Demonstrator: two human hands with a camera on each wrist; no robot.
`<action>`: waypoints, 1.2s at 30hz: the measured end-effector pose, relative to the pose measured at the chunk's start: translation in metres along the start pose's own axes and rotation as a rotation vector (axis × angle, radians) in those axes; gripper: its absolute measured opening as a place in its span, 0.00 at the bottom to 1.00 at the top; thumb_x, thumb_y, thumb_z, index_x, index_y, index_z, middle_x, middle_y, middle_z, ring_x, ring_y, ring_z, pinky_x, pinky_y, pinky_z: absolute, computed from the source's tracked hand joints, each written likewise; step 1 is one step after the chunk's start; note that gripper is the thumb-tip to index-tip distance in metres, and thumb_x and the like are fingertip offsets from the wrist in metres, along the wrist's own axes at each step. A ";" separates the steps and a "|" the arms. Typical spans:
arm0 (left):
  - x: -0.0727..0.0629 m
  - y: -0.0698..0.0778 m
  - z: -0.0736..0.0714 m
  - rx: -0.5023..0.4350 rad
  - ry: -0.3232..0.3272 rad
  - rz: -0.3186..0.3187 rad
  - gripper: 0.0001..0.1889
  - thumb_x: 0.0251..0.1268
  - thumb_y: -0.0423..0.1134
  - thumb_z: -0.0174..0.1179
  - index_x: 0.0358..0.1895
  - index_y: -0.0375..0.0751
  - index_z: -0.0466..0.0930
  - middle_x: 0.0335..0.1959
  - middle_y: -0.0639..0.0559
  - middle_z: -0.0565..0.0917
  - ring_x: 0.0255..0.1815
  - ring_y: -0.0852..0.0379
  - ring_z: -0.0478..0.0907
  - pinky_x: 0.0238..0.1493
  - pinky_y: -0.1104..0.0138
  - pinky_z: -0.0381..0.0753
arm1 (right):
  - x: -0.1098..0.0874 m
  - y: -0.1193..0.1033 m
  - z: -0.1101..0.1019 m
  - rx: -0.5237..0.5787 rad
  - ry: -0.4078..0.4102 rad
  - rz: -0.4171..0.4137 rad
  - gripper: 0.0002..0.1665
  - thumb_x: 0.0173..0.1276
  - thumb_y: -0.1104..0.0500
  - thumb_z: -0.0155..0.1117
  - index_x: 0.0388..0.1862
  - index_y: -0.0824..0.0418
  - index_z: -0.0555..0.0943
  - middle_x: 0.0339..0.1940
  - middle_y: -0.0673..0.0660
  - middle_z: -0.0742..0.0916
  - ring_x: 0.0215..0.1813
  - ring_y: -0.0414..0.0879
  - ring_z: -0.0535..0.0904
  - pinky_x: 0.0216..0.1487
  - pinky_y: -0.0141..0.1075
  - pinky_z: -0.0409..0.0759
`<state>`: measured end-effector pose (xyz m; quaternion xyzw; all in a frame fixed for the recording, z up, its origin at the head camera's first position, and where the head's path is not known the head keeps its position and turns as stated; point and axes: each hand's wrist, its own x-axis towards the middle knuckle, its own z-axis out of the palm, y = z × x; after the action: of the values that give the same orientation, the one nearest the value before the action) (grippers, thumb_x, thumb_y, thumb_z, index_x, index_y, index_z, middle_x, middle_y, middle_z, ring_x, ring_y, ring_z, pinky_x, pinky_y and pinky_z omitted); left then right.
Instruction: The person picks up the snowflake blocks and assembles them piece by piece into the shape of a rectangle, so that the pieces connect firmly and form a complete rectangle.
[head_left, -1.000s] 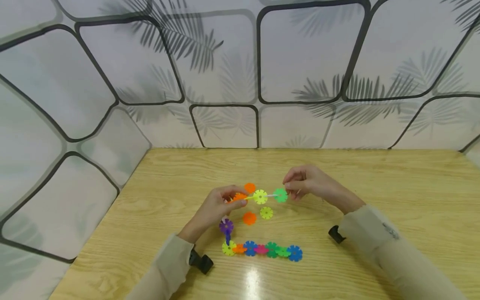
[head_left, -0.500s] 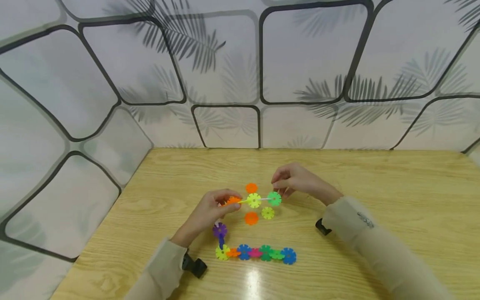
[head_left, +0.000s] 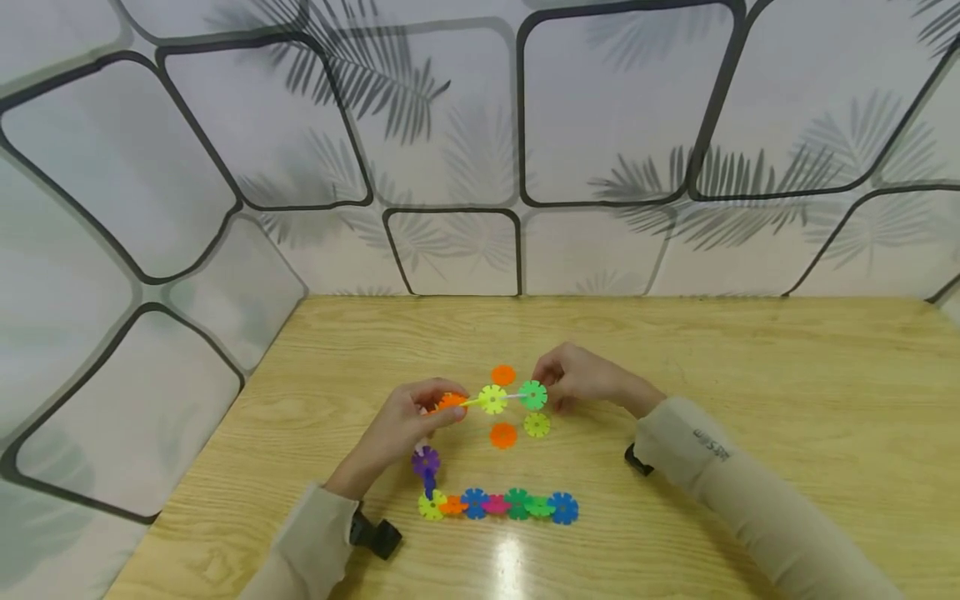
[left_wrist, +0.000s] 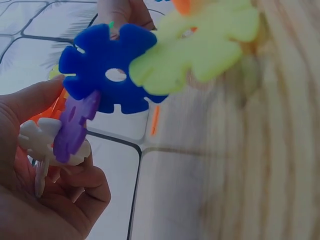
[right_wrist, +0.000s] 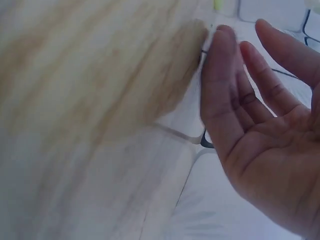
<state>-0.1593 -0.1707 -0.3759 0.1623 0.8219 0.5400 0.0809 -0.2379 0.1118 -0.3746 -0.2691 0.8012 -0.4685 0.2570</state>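
My left hand (head_left: 397,425) pinches a chain of interlocking snowflake discs by an orange disc (head_left: 452,402). To its right the chain runs through a yellow disc (head_left: 492,399) to a green disc (head_left: 533,395). Below the hand hang a white disc (left_wrist: 37,137), a purple disc (left_wrist: 75,127) and a dark blue disc (left_wrist: 107,70). These lead down to a bottom row (head_left: 496,505) of several coloured discs, near the table surface. Beside the green end disc is my right hand (head_left: 581,379); in the right wrist view its thumb and fingers are apart, holding nothing.
Loose discs lie on the wooden table (head_left: 750,358): an orange one (head_left: 503,376) behind the chain, another orange disc (head_left: 503,436) and a yellow one (head_left: 537,425) within its bend. A patterned wall covering (head_left: 600,125) borders the table's back.
My left hand has carried the chain leftwards, its bottom row shifting along. The right hand has followed left and lowered slightly beside the green disc. The loose discs have stayed put.
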 end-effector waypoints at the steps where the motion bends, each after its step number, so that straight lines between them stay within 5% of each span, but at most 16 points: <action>1: 0.000 0.000 0.000 -0.004 0.001 -0.001 0.13 0.72 0.34 0.63 0.54 0.30 0.83 0.31 0.52 0.80 0.22 0.58 0.69 0.22 0.71 0.72 | 0.000 0.000 0.001 -0.022 -0.007 -0.006 0.08 0.58 0.78 0.63 0.37 0.73 0.83 0.25 0.56 0.85 0.25 0.43 0.78 0.29 0.35 0.83; 8: -0.003 -0.003 0.000 -0.025 0.003 -0.009 0.12 0.72 0.34 0.63 0.53 0.30 0.83 0.34 0.49 0.81 0.19 0.56 0.68 0.21 0.70 0.70 | 0.000 -0.002 0.009 -0.169 -0.032 -0.054 0.12 0.57 0.75 0.69 0.24 0.63 0.76 0.19 0.51 0.77 0.21 0.40 0.72 0.26 0.31 0.74; 20: -0.030 -0.003 0.019 -0.137 0.127 -0.198 0.11 0.78 0.32 0.53 0.56 0.31 0.68 0.27 0.49 0.75 0.21 0.60 0.66 0.21 0.73 0.64 | 0.001 -0.001 0.008 -0.248 -0.031 -0.047 0.07 0.56 0.73 0.70 0.35 0.70 0.85 0.26 0.52 0.82 0.27 0.40 0.75 0.30 0.31 0.76; 27: -0.039 0.005 0.033 -0.191 0.061 -0.260 0.13 0.79 0.33 0.51 0.56 0.31 0.59 0.28 0.48 0.74 0.23 0.58 0.68 0.22 0.73 0.65 | 0.000 -0.002 0.007 -0.263 -0.040 -0.035 0.06 0.56 0.73 0.70 0.35 0.69 0.85 0.25 0.52 0.82 0.27 0.39 0.74 0.29 0.31 0.75; 36: -0.058 0.018 0.041 -0.084 -0.135 -0.257 0.23 0.75 0.38 0.58 0.60 0.26 0.61 0.32 0.49 0.85 0.30 0.56 0.78 0.31 0.69 0.73 | -0.004 -0.005 -0.001 -0.280 -0.045 -0.053 0.04 0.61 0.72 0.68 0.36 0.73 0.84 0.25 0.53 0.82 0.27 0.41 0.77 0.31 0.33 0.82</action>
<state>-0.0889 -0.1489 -0.3783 0.0883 0.8051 0.5471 0.2113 -0.2349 0.1133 -0.3689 -0.3339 0.8455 -0.3526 0.2222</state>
